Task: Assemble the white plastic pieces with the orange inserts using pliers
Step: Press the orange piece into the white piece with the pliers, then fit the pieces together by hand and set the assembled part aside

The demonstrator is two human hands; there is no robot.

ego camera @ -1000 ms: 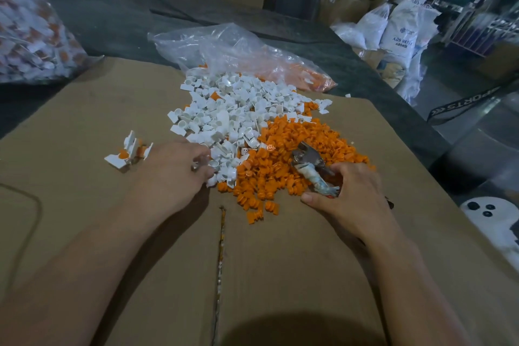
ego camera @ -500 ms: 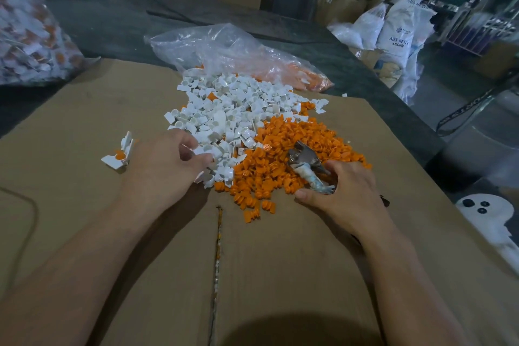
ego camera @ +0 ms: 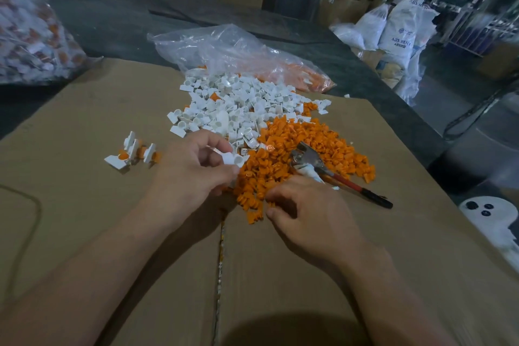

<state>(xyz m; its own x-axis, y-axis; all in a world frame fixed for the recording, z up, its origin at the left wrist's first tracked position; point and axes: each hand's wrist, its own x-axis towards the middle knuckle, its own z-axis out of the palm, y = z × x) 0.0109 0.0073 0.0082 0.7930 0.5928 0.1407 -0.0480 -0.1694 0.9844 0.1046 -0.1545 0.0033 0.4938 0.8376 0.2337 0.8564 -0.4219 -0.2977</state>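
Orange inserts and white pieces lie in two big loose heaps that touch on the cardboard counter, so I judge most of the job is left to do. Only a few finished pairs sit apart to the left. The left grip pinches one white piece over the spot where the heaps meet, with no insert in it yet. The right grip curls over the near edge of the orange heap; whether it has an insert I cannot tell. Pliers lie unheld on that heap. A clear bag behind holds more orange inserts, and a big bag at far left holds blurred white-and-orange parts.
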